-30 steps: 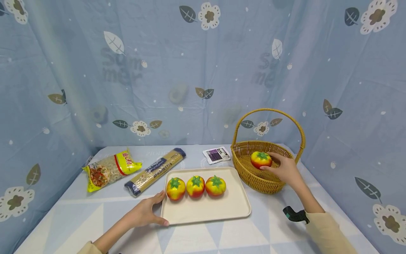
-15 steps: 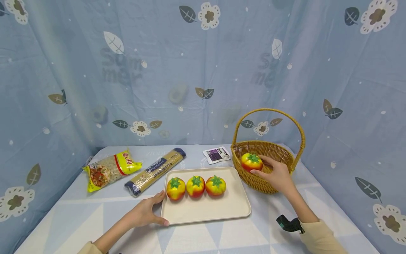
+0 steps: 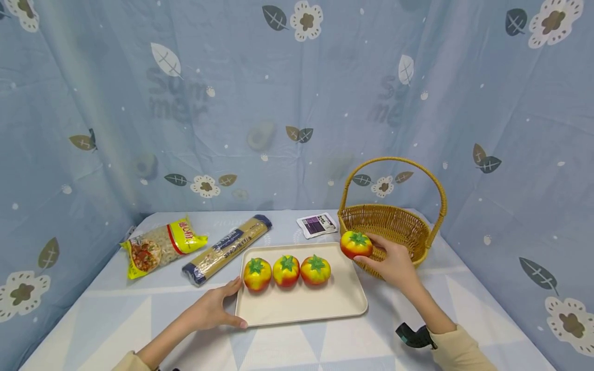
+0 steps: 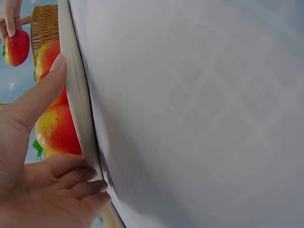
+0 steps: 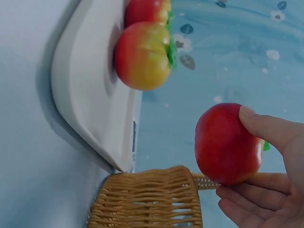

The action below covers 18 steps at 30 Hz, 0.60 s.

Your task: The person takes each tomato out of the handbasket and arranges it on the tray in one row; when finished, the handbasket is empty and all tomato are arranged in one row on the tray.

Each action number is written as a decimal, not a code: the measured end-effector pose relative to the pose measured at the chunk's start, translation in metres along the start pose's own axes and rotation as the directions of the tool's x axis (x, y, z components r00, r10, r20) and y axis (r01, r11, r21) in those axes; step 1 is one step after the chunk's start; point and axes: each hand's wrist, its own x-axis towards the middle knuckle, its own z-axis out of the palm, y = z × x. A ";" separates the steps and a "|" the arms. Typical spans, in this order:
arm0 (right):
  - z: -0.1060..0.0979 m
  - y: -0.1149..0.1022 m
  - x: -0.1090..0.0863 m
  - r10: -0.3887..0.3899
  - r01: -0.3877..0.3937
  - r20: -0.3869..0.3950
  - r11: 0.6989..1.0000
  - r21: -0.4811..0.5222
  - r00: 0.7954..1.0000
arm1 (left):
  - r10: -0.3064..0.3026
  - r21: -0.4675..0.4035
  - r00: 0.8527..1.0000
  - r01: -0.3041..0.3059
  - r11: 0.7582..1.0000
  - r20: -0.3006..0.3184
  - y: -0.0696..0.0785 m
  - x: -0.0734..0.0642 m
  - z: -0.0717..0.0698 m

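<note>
My right hand (image 3: 395,262) pinches a red-and-yellow tomato (image 3: 356,245) with a green star-shaped top, thumb on one side and fingers on the other. In the head view this tomato overlaps the tray's back right corner and the basket's near-left rim. The right wrist view has the held tomato (image 5: 228,144) raised above the wicker basket (image 5: 147,197). Three similar tomatoes (image 3: 286,271) sit in a row on the cream tray (image 3: 301,310). At the tray's left end, my left hand (image 3: 211,309) holds the rim, thumb at the front corner and curled fingers along the side.
The wicker basket (image 3: 394,221) with its tall handle stands right of the tray. Behind the tray lies a white-and-purple packet (image 3: 317,225). To the left are a spaghetti pack (image 3: 227,250) and a yellow bag (image 3: 162,247). A patterned curtain (image 3: 297,129) closes off the back.
My right hand has carried the tomato left, from over the basket's inside to the basket's left rim and the tray's corner. My left hand has stayed at the tray.
</note>
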 end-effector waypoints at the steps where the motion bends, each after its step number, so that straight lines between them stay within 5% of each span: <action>1: 0.002 -0.001 -0.001 -0.005 0.005 0.004 1.000 0.001 1.000 | -0.002 0.001 1.000 0.002 1.000 0.000 0.000 0.000 0.000; 18: 0.034 -0.006 -0.017 0.016 -0.015 0.010 0.996 -0.093 1.000 | -0.006 -0.008 1.000 0.006 1.000 -0.005 0.001 0.000 0.000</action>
